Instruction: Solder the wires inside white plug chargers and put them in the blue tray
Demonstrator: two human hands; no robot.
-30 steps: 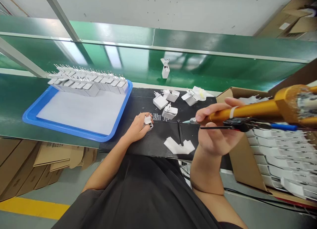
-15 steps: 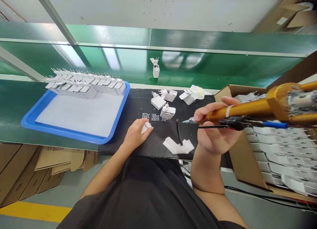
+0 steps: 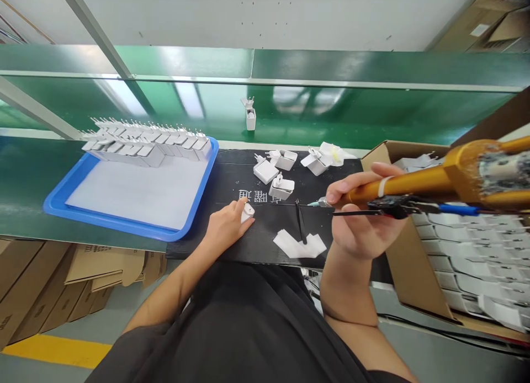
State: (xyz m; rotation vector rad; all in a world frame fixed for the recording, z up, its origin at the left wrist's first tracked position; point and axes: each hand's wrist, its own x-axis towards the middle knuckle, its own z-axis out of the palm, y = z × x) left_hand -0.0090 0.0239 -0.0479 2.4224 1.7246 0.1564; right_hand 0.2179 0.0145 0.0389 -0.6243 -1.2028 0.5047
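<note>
My left hand point(image 3: 226, 225) is closed on a white plug adapter point(image 3: 247, 212) low over the black mat point(image 3: 223, 176). In my right hand point(image 3: 364, 223) is a gold glue gun point(image 3: 406, 183), its thin nozzle point(image 3: 317, 203) pointing left above the mat. Between the hands lie black tweezers point(image 3: 300, 223), resting partly on a folded white wipe point(image 3: 285, 245). Farther back on the mat sit several white adapters, among them an open one point(image 3: 281, 187) with its plug end raised. Another adapter point(image 3: 317, 162) lies beside a crumpled, yellow-stained wipe point(image 3: 332, 153).
At left, a blue tray point(image 3: 174, 235) holds rows of white adapters. A cardboard box point(image 3: 408, 267) full of adapters stands at right. One lone adapter point(image 3: 250, 118) stands on the green surface behind the mat. Folded cartons point(image 3: 107, 267) lean below at left.
The adapter in my left hand has turned, so more of its top now shows. My right hand and the glue gun hold nearly the same position. The view has shifted slightly.
</note>
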